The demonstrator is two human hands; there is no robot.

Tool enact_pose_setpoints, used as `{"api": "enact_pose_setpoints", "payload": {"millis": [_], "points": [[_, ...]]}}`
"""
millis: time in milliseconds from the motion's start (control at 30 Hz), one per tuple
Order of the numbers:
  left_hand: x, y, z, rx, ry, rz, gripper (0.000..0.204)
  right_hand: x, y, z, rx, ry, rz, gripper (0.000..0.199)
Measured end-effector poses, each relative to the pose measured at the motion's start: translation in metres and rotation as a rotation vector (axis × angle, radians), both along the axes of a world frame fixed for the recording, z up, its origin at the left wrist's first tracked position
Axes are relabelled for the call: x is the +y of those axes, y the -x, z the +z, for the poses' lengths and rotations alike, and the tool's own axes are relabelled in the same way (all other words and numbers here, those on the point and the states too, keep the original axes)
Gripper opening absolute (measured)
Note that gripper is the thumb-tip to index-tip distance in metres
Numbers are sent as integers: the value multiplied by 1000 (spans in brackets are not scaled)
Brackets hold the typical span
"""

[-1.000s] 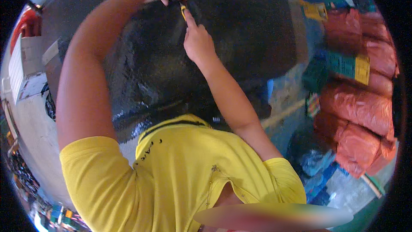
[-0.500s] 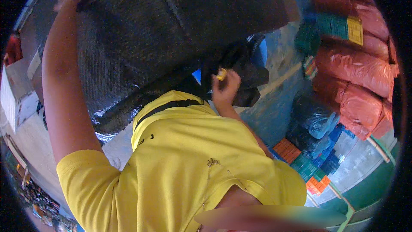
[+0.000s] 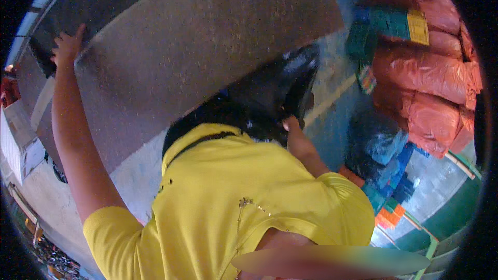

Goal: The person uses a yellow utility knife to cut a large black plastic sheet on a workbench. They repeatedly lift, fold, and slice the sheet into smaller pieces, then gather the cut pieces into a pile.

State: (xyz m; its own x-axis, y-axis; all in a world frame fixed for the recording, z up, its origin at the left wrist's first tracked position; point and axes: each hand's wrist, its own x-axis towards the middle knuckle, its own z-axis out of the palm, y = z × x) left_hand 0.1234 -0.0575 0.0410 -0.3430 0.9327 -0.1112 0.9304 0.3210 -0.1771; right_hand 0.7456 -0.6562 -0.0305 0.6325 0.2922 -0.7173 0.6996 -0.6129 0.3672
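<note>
My left hand [image 3: 67, 46] reaches out to the far left, its fingers spread, over the far edge of a broad brown surface [image 3: 207, 36]. A small black thing [image 3: 42, 57] lies beside its fingers; what it is I cannot make out. My right hand [image 3: 293, 125] is low in front of my waist, closed at a bunched, glossy black plastic sheet [image 3: 280, 80]. Its fingertips are partly lost in the dark plastic. The sheet sags between my body and the near edge of the brown surface.
Stacked red plastic-wrapped bundles [image 3: 420, 75] stand to the right, with green crates [image 3: 389, 23] and a yellow crate [image 3: 418, 27] by them. Nearer are a blue plastic-wrapped bundle [image 3: 381, 140] and orange blocks [image 3: 390, 215]. A white box [image 3: 21, 142] is at the left.
The black sheet that covered the surface now bunches near my right hand, baring brown. My left hand has come down slightly. The small yellow thing at my right hand no longer shows.
</note>
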Motion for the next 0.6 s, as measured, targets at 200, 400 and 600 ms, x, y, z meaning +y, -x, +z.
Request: {"api": "enact_pose_setpoints", "payload": {"millis": [200,400,600], "points": [[2,96,31,-315,-188,147,84,137,-53,74,-881,-1500,-40,46],[-30,132,40,128,-186,582,97,532,-125,128,-305,-1681,137,36],[9,133,4,-300,-32,457,84,720,-112,88,-427,-995,223,50]]}}
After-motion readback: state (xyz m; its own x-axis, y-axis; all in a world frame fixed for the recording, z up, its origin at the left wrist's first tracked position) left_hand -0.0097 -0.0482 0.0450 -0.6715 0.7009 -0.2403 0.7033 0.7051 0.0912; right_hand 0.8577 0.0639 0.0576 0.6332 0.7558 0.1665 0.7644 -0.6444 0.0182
